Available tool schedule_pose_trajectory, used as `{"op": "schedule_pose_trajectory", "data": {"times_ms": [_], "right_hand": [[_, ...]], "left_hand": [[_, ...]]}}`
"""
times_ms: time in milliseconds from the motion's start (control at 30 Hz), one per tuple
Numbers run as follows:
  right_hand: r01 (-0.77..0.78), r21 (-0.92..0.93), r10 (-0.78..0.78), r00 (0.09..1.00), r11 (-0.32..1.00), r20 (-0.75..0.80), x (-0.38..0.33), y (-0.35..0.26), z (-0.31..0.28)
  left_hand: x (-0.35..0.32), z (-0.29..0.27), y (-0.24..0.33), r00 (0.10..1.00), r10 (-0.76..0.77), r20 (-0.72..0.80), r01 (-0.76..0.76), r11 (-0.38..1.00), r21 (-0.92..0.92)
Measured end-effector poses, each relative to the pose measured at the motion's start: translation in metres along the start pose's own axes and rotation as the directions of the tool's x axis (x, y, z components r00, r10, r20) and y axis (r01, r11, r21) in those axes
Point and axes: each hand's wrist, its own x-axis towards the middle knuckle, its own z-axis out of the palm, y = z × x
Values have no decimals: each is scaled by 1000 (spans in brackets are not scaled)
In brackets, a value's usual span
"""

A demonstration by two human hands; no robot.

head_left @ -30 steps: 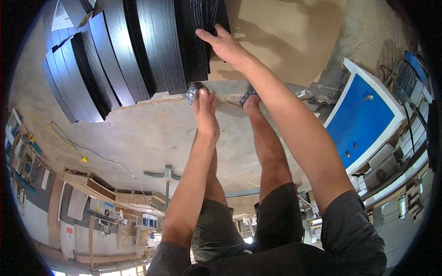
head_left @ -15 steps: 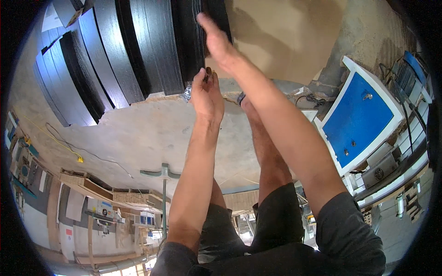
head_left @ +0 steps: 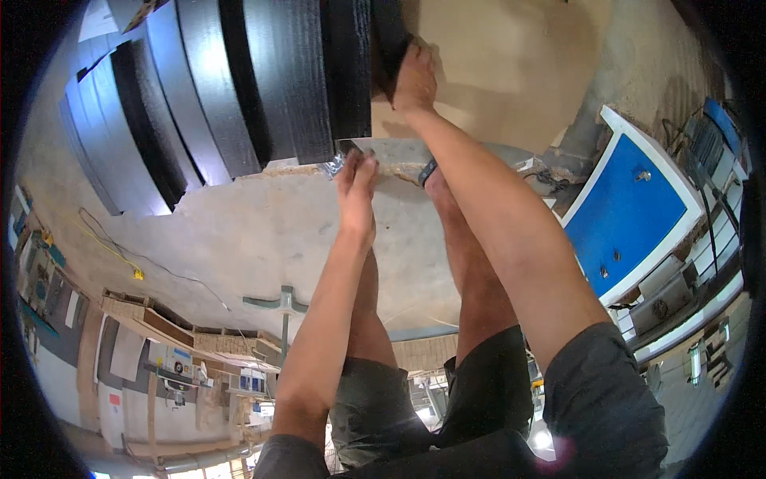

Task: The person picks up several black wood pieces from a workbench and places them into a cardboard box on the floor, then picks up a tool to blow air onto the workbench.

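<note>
Across the upper part of the view, black panels (head_left: 239, 88) are leaning in a fanned row — about seven edges are showing, the count uncertain at the far left where they crowd together. One concrete floor (head_left: 263, 231) is lying beneath them, pale and dusty. One tan sheet of board (head_left: 495, 72) is standing behind the right end of the row. One blue-fronted cabinet with a white frame (head_left: 626, 211) is sitting well apart, at the right. One yellow cable (head_left: 112, 251) is trailing across the floor at the left.

Two hands are working at the rightmost panel:
- right hand (head_left: 413, 76) — fingers are curling around the panel's edge, gripping it near the top of the view.
- left hand (head_left: 357, 182) — fingers are pinching narrowly on one small crumpled silvery piece (head_left: 333, 166) at the panel's lower corner, just above the floor.

Two bare legs and one visible foot in a dark sandal (head_left: 428, 172) are standing just beside the left hand.
</note>
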Motion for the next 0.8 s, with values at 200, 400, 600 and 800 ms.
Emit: {"op": "schedule_pose_trajectory", "data": {"times_ms": [200, 400, 600, 800], "right_hand": [[-176, 458, 205, 979, 871, -15, -58, 27, -34], [-20, 529, 51, 998, 848, -44, -147, -42, -160], [79, 614, -18, 994, 785, -105, -121, -123, -176], [165, 615, -40, 976, 771, -212, -91, -177, -157]], "left_hand": [[-59, -53, -26, 997, 69, -22, -64, 980, 189], [-115, -67, -23, 969, 239, -69, -218, 949, 226], [-115, -20, 106, 383, 922, -48, -450, 232, 862], [-62, -13, 174, 293, 952, 88, -373, 29, 927]]}}
